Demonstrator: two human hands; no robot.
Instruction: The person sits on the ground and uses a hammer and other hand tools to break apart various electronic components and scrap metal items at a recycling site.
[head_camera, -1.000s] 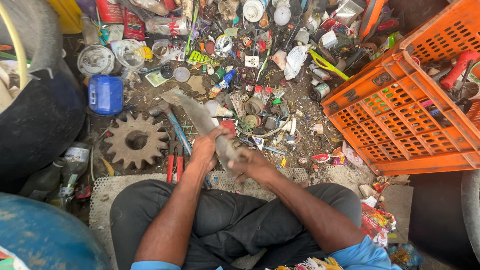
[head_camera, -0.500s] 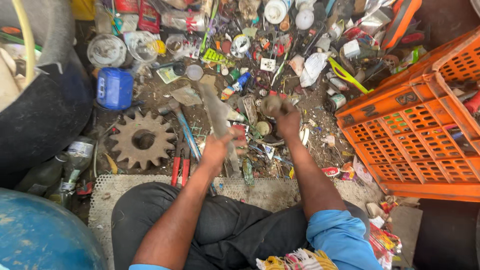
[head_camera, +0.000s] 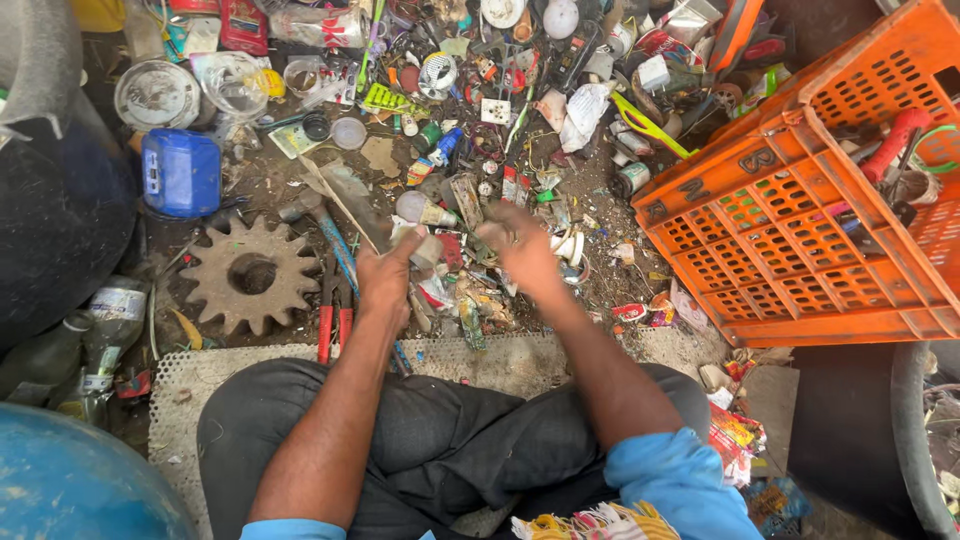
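Note:
I sit cross-legged on the ground before a heap of scrap and small parts. My left hand (head_camera: 385, 278) grips the near end of a long flat grey metal piece (head_camera: 350, 200) that slants up and to the left over the clutter. Just to its right, my right hand (head_camera: 518, 250) hovers low over the small parts, blurred by motion with fingers curled. I cannot tell whether it holds anything. A small pale part (head_camera: 428, 250) sits between the two hands.
A rusty toothed gear (head_camera: 250, 275) lies left of my hands, with red-handled pliers (head_camera: 335, 322) and a blue-handled hammer (head_camera: 335, 240) beside it. A blue canister (head_camera: 180, 172) is farther left. An orange crate (head_camera: 800, 230) stands right. A perforated mat (head_camera: 500, 360) lies under my legs.
My right hand let go of the metal piece, reached forward into the pile, and has now drawn back toward my left hand. The left hand has kept hold of the piece.

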